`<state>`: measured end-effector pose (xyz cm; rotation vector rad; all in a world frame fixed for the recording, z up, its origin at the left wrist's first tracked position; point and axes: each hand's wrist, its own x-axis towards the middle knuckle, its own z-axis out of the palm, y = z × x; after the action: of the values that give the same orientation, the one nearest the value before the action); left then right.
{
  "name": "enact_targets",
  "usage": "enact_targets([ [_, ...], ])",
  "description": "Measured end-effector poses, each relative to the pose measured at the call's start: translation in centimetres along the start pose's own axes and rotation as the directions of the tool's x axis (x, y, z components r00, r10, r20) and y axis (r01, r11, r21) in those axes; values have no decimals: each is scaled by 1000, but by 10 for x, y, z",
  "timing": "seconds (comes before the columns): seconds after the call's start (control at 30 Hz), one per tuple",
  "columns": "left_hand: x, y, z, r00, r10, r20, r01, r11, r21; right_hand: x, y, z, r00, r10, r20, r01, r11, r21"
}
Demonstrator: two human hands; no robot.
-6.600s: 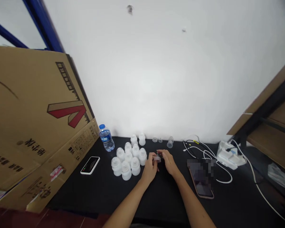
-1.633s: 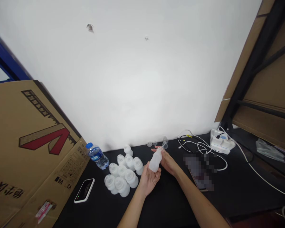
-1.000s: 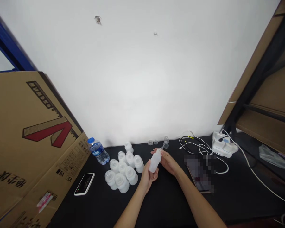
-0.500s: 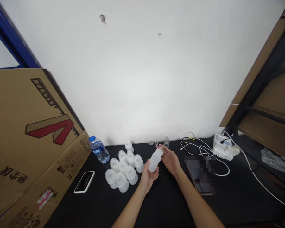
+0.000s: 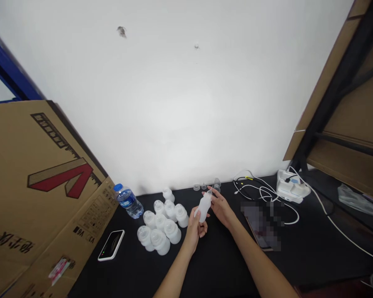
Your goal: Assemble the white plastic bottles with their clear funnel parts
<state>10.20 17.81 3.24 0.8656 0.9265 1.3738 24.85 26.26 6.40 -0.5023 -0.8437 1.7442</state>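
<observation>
My left hand (image 5: 196, 227) is wrapped round the body of a white baby bottle (image 5: 202, 207), held tilted above the black table. At the bottle's mouth, the fingers of my right hand (image 5: 221, 209) are closed on a small clear bottle nipple (image 5: 209, 191). Part of the nipple is hidden by those fingers. Left of my hands stand several white baby bottles with clear caps (image 5: 160, 241) in a close group. Behind my hands, by the wall, lie a clear ring (image 5: 197, 187), another nipple (image 5: 204, 186) and clear dome-shaped pieces (image 5: 216, 183).
A water bottle (image 5: 129, 201) and a phone (image 5: 111, 245) are on the left, beside a large cardboard box (image 5: 49, 198). To the right are a dark tablet-like device (image 5: 259, 227), tangled white cables (image 5: 267, 194) and a white power strip (image 5: 292, 186).
The baby bottle is now more upright in my left hand, and my right fingers have the nipple at its mouth. The whole view has shifted slightly with my head.
</observation>
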Motion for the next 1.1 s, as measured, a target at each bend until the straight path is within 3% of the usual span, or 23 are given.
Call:
enact_targets([
  [0.17, -4, -1, -1, 981, 178, -76, -157, 962, 226, -1, 0, -1, 995, -70, -64, 67, 997, -49],
  [0.33, -3, -3, -1, 998, 67, 11, -68, 982, 175, -4, -3, 2, 998, -45, 42, 46, 998, -41],
  [0.4, -3, -3, -2, 997, 77, 16, -78, 981, 176, -6, -3, 4, 997, -42, 66, 45, 998, -46],
  [0.57, -7, 0, -3, 941, 331, -61, -288, 885, 366, -4, 1, 3, 997, -69, -26, 66, 991, -113],
  [0.77, -4, -1, -2, 993, 120, -11, -116, 980, 162, -2, 1, -2, 998, -42, 51, 45, 998, -54],
  [0.93, 1, -1, -3, 994, 101, -36, -98, 993, 69, -4, 0, 0, 994, -60, 96, 66, 996, -56],
  [1.1, -7, 4, 2, 974, 212, -73, -189, 952, 241, 0, 1, 0, 993, -104, -62, 97, 989, -113],
])
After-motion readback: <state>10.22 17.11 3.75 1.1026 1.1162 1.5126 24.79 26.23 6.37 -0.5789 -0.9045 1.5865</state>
